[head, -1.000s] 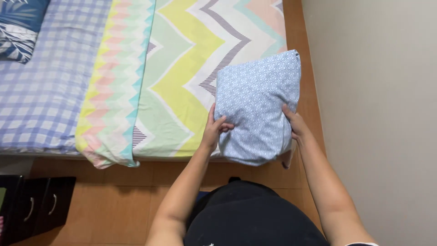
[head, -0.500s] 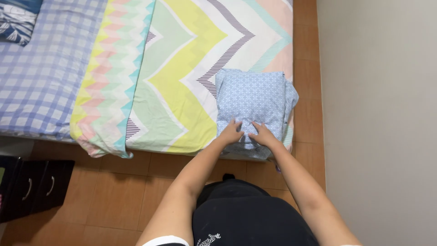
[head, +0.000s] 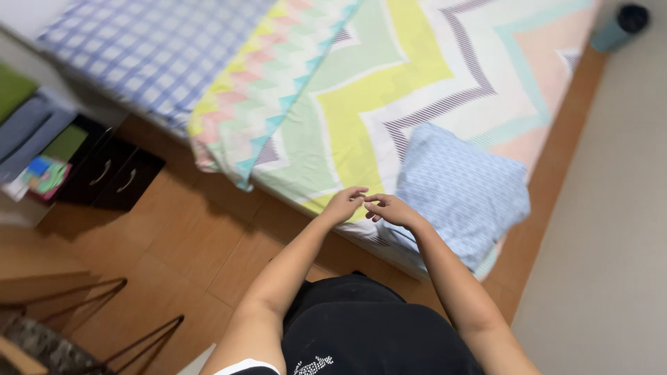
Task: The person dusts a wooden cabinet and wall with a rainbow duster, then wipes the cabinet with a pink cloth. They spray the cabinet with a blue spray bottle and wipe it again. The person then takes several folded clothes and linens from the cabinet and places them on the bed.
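A light blue patterned pillow [head: 462, 191] lies on the near right corner of the bed, on a pastel zigzag sheet [head: 389, 90]. My left hand [head: 344, 203] and my right hand [head: 389, 208] hover together just left of the pillow, above the bed's edge, fingertips almost touching each other. Neither hand holds anything; the fingers are loosely curled and apart from the pillow.
A blue checked cover [head: 160, 48] spreads over the bed's left part. A dark drawer unit [head: 111, 173] stands on the wooden floor at left. A teal bin [head: 618, 28] sits far right. A wire-legged stool [head: 62, 326] is at bottom left.
Both hands have let go of the pillow and drawn back to its left. The pillow now lies flat on the bed. The view has tilted and swung left.
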